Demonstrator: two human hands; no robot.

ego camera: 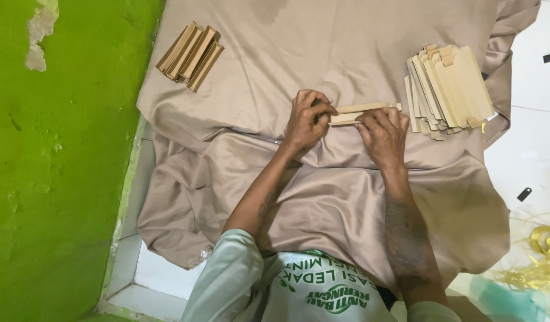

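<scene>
Both of my hands work on one flat tan cardboard piece [359, 111] lying on a beige cloth [322, 191]. My left hand [306, 119] pinches its left end with curled fingers. My right hand [383, 134] presses on its near edge from the right. Just right of my right hand lies a fanned stack of flat cardboard blanks [449, 88]. A group of folded cardboard boxes [190, 55] rests at the cloth's far left corner, well away from both hands.
A bright green wall [54, 179] with chipped paint runs along the left. White floor tiles [534, 143] show on the right with small black scraps [524, 194]. Gold ribbon and clear wrapping [540, 256] lie at the lower right.
</scene>
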